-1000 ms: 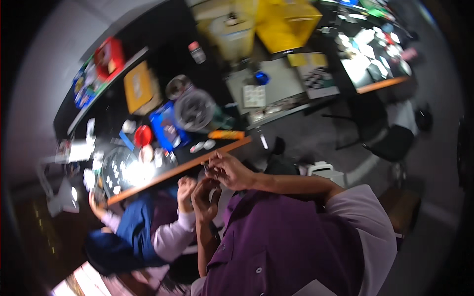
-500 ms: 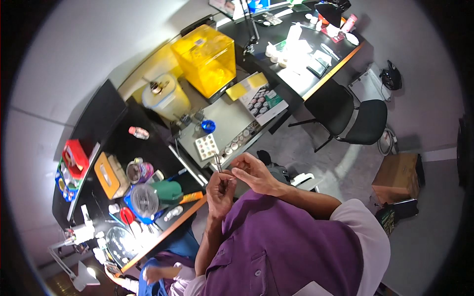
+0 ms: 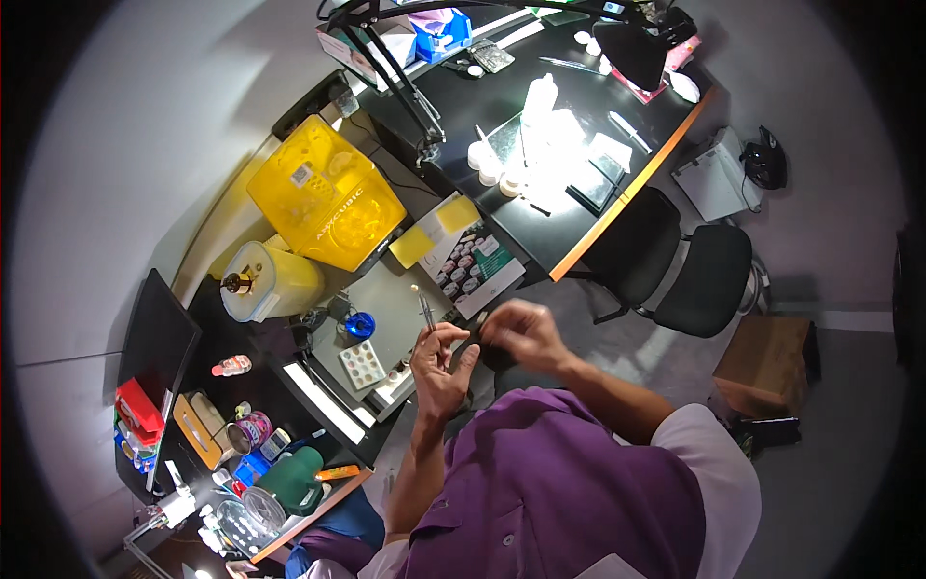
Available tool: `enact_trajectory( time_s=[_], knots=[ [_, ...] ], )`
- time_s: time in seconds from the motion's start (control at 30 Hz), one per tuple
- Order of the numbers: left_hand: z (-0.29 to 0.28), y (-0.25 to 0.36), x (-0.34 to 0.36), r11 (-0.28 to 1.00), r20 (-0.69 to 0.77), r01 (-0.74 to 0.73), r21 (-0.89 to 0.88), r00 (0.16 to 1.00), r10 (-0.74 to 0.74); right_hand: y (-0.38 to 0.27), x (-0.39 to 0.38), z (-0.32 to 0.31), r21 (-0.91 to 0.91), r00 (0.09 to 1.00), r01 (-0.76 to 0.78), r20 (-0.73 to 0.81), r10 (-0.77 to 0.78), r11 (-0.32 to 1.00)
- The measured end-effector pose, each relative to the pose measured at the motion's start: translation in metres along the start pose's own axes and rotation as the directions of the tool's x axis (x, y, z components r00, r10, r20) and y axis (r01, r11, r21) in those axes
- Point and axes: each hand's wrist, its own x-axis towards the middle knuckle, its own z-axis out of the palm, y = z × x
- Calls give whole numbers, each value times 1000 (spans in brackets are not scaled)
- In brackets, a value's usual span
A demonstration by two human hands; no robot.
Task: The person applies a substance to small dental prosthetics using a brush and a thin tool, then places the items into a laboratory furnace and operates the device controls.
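Metal tweezers [image 3: 425, 311]: slim, silvery and shiny, near the centre of the frame, slanting up and slightly left out of the fingers; a small pale piece [image 3: 414, 288] shows at the tip, too tiny for me to say what it is.
Count in hand: one pair of tweezers, one pale piece, two bare hands.
Left hand [image 3: 440, 376]: wrist below, forearm rising from the lower edge; the fingers are curled around the tweezers, while thumb and one finger stand apart, leaving a gap toward the right.
Right hand [image 3: 526, 333]: just beside the left, its forearm coming in from the lower right, fingers bent toward the other hand; it is blurred, and I cannot tell how far they are closed or whether they hold anything.
Palette: one white palette [image 3: 362, 366] with rows of round wells, left of the tweezers.
Bowl: one blue bowl [image 3: 360, 325], just above the palette.
Printed box: one, a flat printed box [image 3: 473, 267] above the hands, two yellow pads [image 3: 413, 246] at its upper end.
Yellow cover: one boxy, see-through yellow cover [image 3: 328, 193], upper left of centre.
Chair: one black chair [image 3: 709, 275], right of centre.
Far bench: one black bench [image 3: 579, 232] at upper right, under a black lamp [image 3: 632, 53], with three small white jars [image 3: 490, 174] in bright light.
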Motion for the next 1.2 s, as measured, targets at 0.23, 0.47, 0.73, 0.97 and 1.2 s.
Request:
enact_trajectory(
  time_s=[0.23, 0.47, 0.73, 0.97, 1.2],
  knots=[
    [17, 1, 25, 975, 11, -63, 213, 998, 62, 53, 151, -167, -471, 704, -294, -695, -145, 832],
    [14, -15, -23, 970, -23, 41, 241, 999, -37, 61, 191, -189, -445, 597, -478, -797, -91, 757],
    [-10, -3, -83, 970, -128, 97, 224, 989, -69, 58, 144, -113, -439, 727, -65, -636, -259, 896],
    [-50, 17, -130, 964, -122, 90, 249, 991, -61, 3, -6, 64, -111, 918, -220, 312, 244, 969],
    [-76, 26, -189, 916, -134, -37, 400, 986, 98, 24, -92, 155, 106, 810, -356, 531, 250, 928]
  ],
)
